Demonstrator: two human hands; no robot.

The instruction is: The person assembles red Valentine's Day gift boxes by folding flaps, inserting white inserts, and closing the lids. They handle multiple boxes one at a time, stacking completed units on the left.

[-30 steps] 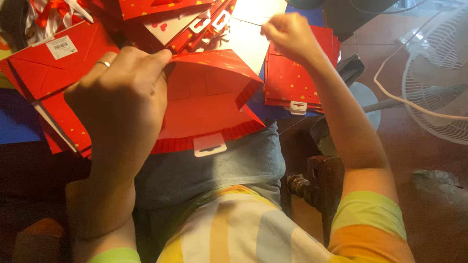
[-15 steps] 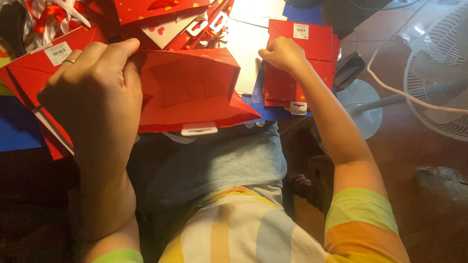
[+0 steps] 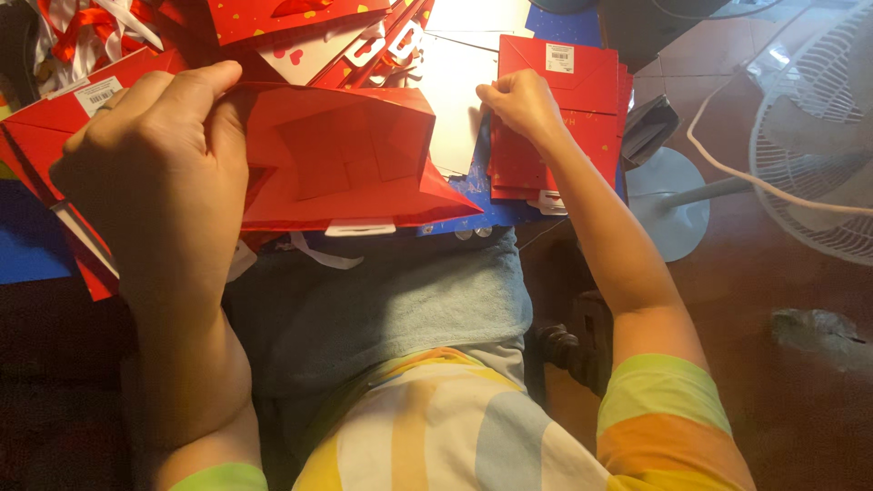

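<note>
Left hand (image 3: 159, 173) grips open red paper bag (image 3: 350, 155), now drawn closer; right hand (image 3: 520, 102) dropped onto flat red bag stack (image 3: 573, 100), fingers curled, pinching its edge

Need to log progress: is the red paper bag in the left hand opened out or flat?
Opened out: the red paper bag shows its creased inside, left hand gripping its edge.

white fan (image 3: 814, 155) right, red and white ribbons (image 3: 86, 23) top left, grey towel (image 3: 409, 300) on lap.
</note>
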